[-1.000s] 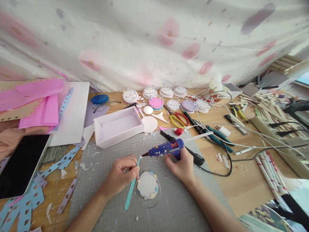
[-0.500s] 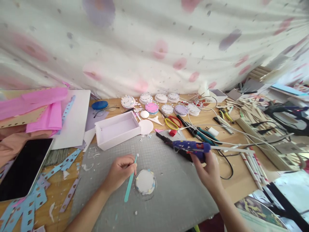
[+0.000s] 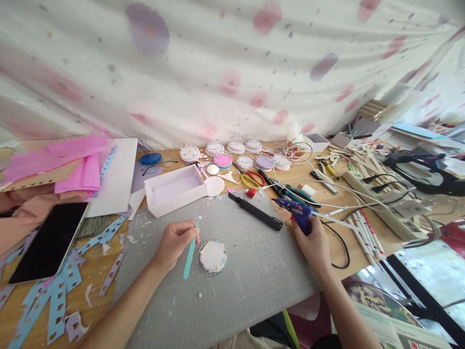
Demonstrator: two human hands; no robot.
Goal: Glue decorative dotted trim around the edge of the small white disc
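Observation:
My left hand pinches a flat teal stick, with a small white bit at its upper tip. Just right of it lies a round white paper piece with a scalloped edge and small pastel bits around its rim, flat on the grey cutting mat. My right hand is closed around the handle of a blue glue gun, whose nozzle points left. A long white glue stick sticks out of the gun's rear. Between the hands, further back, a black utility knife rests on the mat.
An open white box stands at the mat's back edge. Behind it are several decorated round stacks. Scissors, cables and a power strip lie to the right. A phone and punched blue paper strips cover the left.
My right hand has moved the glue gun right and slightly lower relative to the mat, uncovering the black knife. My left hand still holds the teal stick. The whole view has shifted a little.

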